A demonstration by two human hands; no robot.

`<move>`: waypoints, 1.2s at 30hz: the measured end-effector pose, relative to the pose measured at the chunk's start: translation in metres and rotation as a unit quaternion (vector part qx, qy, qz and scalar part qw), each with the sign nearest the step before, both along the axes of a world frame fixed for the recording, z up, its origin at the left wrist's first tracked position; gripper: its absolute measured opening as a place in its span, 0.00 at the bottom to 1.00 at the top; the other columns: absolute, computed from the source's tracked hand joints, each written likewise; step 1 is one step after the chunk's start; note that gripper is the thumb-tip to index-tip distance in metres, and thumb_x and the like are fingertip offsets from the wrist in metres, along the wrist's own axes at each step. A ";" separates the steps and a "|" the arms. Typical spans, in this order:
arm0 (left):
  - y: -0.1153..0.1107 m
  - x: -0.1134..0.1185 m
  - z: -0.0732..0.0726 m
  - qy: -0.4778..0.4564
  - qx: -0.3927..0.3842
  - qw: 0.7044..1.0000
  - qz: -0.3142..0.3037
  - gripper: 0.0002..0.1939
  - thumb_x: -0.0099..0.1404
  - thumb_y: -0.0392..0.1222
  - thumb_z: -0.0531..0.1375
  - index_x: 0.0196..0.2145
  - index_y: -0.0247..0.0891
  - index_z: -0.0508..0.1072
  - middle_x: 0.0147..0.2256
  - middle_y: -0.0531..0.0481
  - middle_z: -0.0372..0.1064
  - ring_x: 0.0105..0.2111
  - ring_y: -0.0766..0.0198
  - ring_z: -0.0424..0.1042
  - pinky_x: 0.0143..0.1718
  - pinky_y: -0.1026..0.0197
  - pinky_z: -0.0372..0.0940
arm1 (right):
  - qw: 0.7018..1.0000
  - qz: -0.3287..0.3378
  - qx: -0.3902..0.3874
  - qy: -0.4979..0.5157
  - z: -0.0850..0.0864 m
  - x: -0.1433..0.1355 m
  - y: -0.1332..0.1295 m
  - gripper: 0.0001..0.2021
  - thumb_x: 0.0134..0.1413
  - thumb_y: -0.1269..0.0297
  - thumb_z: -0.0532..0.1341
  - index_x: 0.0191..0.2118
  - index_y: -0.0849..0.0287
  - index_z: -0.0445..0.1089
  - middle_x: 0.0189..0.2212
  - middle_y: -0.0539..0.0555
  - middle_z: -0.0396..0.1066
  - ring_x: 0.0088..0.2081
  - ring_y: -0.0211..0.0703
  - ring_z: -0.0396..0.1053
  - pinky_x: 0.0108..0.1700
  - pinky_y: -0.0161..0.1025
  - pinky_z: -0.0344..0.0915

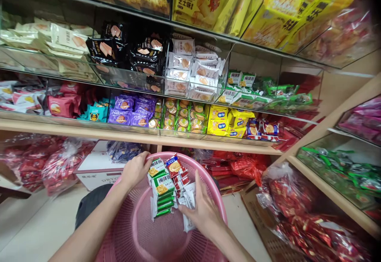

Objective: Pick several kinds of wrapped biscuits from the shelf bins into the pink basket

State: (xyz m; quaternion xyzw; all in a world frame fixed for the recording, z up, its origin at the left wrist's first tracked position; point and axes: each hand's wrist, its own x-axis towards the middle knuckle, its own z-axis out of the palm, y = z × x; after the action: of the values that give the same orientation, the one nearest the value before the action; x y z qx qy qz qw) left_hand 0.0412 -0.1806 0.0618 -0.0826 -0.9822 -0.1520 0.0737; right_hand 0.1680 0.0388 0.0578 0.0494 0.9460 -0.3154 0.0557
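A pink mesh plastic basket [222,210], holding several wrapped snacks, is directly in front of me. My left hand [136,171] is closed over its left far rim, fingertips beside the green packets. Green-and-white snack packets [163,186] lean in a stacked row inside. Next to them stands a row of red-and-blue biscuit packets [175,166]. On the right of the basket, my right hand [204,206] curves around white snack packets [189,198], thumb on the near side and fingers stretched along their right. Its palm side is partly hidden.
Shelves with glass dividers hold yellow packets [218,121], purple packets [131,109] and green packets [238,89] above the basket. A white carton [98,166] stands behind left. Bagged red snacks [297,198] lie at right, beside a side shelf [336,194].
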 end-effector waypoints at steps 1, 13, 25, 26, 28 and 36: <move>0.000 0.000 0.000 0.000 0.001 1.000 -0.001 0.19 0.65 0.51 0.42 0.40 0.42 0.67 0.36 0.48 0.73 0.36 0.57 0.72 0.30 0.62 0.59 | 1.000 0.000 -0.001 -0.001 0.000 0.000 0.002 0.50 0.45 0.56 0.59 0.60 0.50 0.15 0.63 0.57 0.39 0.55 0.51 0.58 0.48 0.43 0.61; 0.002 0.001 0.002 -0.006 0.006 1.000 -0.002 0.19 0.65 0.51 0.42 0.41 0.41 0.67 0.39 0.47 0.73 0.37 0.57 0.72 0.32 0.62 0.60 | 0.992 0.004 0.113 0.047 -0.012 -0.001 0.005 0.45 0.43 0.74 0.52 0.62 0.51 0.23 0.61 0.59 0.46 0.56 0.55 0.56 0.47 0.46 0.62; 0.002 0.001 0.002 0.002 0.010 1.000 -0.007 0.18 0.65 0.51 0.42 0.41 0.42 0.67 0.38 0.48 0.73 0.37 0.57 0.72 0.32 0.62 0.60 | 0.970 0.027 0.235 0.055 -0.015 0.003 0.000 0.37 0.50 0.73 0.52 0.63 0.59 0.32 0.60 0.64 0.49 0.58 0.58 0.51 0.56 0.51 0.54; 0.002 0.001 0.002 0.002 0.009 1.000 -0.007 0.19 0.65 0.51 0.42 0.41 0.42 0.67 0.38 0.48 0.73 0.37 0.57 0.72 0.32 0.62 0.60 | 0.968 0.027 0.244 0.054 -0.016 0.004 0.000 0.37 0.49 0.73 0.52 0.63 0.59 0.34 0.60 0.64 0.49 0.59 0.58 0.51 0.56 0.51 0.54; 0.002 0.001 0.002 -0.001 0.008 1.000 -0.007 0.19 0.65 0.51 0.42 0.41 0.42 0.67 0.38 0.48 0.73 0.37 0.57 0.72 0.32 0.62 0.60 | 0.964 0.029 0.258 0.065 -0.017 0.007 0.000 0.36 0.49 0.73 0.53 0.63 0.59 0.37 0.60 0.64 0.48 0.59 0.59 0.50 0.57 0.53 0.53; 0.003 0.001 0.002 -0.007 0.002 1.000 -0.002 0.19 0.65 0.51 0.43 0.42 0.42 0.67 0.37 0.47 0.73 0.36 0.57 0.72 0.31 0.63 0.59 | 0.841 0.367 0.311 0.249 -0.029 0.035 -0.008 0.14 0.57 0.72 0.49 0.45 0.59 0.67 0.42 0.53 0.69 0.52 0.44 0.59 0.60 0.45 0.47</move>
State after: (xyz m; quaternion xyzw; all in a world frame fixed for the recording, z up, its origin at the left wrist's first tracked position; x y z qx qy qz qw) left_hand 0.0417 -0.1781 0.0635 -0.0833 -0.9822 -0.1542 0.0671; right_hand 0.2034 0.0308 0.0291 -0.3668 0.9254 0.0375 -0.0883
